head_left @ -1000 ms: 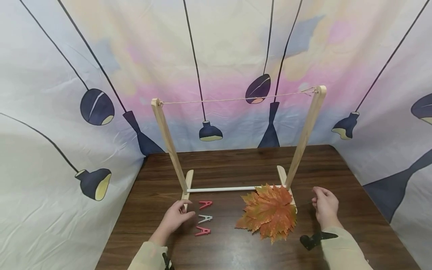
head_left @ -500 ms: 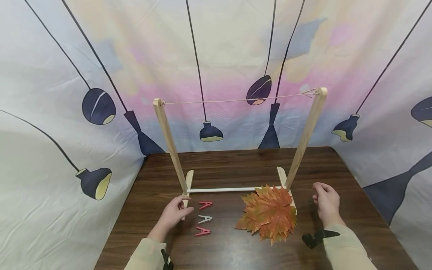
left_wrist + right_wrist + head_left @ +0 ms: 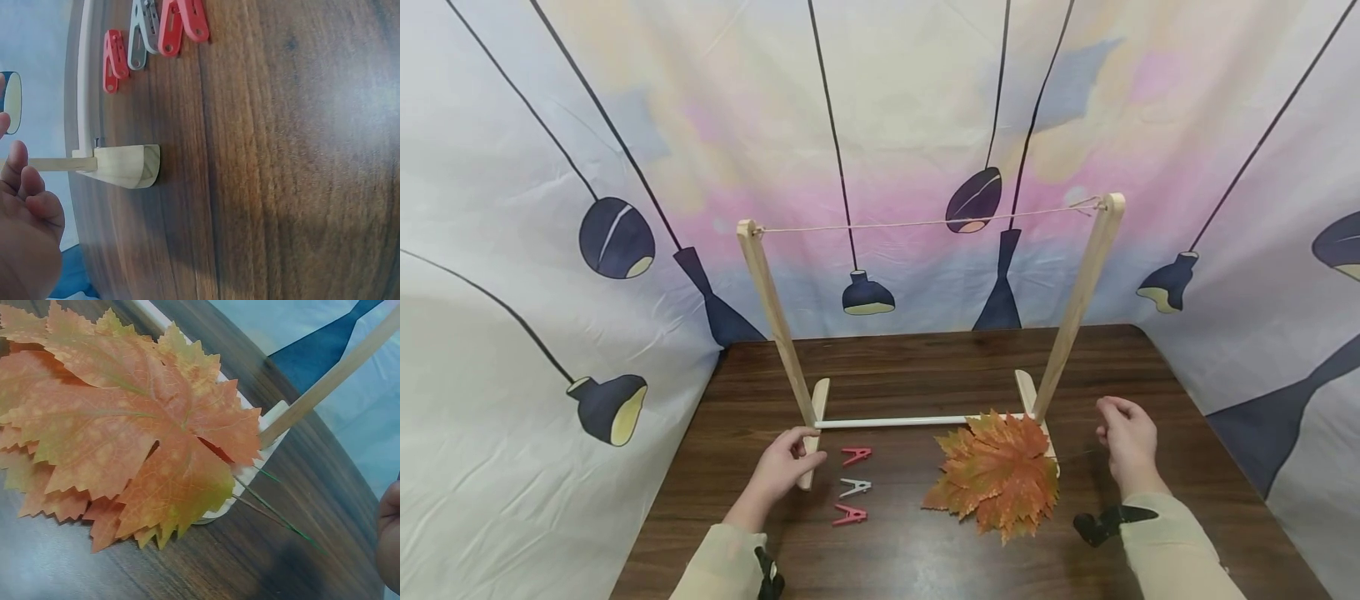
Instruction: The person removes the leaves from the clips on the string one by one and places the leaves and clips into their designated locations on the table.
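My left hand hovers by the left foot of a wooden frame, fingers loosely bent and holding nothing. Just right of it, a red clothespin, a white clothespin and another red clothespin lie in a column. A stack of orange artificial maple leaves rests against the frame's right foot. In the right wrist view, thin green stems stick out from these leaves. To the right of the leaves is my right hand, its fingers loosely curled with no object visible in them.
A thin string spans the tops of the two posts, and a white rod joins their bases. The dark wooden table ends at a patterned cloth backdrop behind and at both sides.
My left hand has shifted slightly left and away from the clothespins. My right hand has risen a little in the head view. Clothespins, leaves and frame stay in place.
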Demonstrator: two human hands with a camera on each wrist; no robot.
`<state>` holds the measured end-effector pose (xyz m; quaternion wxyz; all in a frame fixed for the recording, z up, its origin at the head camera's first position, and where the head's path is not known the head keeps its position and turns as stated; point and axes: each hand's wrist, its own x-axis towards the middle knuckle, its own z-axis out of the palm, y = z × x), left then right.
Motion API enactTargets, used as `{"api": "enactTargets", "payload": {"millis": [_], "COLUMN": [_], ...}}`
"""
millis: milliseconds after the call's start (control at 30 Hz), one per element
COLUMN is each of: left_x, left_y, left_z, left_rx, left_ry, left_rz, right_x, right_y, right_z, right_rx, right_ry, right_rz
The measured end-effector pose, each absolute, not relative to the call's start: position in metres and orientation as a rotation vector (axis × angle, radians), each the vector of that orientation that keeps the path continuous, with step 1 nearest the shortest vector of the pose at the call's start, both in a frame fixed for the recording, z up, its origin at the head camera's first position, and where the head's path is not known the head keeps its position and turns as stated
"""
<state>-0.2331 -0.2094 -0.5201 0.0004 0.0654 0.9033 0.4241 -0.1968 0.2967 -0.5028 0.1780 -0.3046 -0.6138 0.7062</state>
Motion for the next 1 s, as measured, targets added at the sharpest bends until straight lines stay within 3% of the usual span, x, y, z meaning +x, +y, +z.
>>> {"api": "enactTargets", "payload": {"millis": [600, 1000], "left_x": [-0.242, -0.252], "left_y": [-0.219, -0.223], "left_z": [-0.505, -0.493], "left_rx": [0.223, 0.149], "left_ry": [2.918, 2.905], "left_rz": [1.316, 1.421], "right_x": [-0.209, -0.212], "right_y": [0.294, 0.296], "right_z": [-0.488, -0.483], "right_rx": [-0.782, -0.654], "right_ry": [-1.856, -2.199], "right_rz": [1.93, 1.565]}}
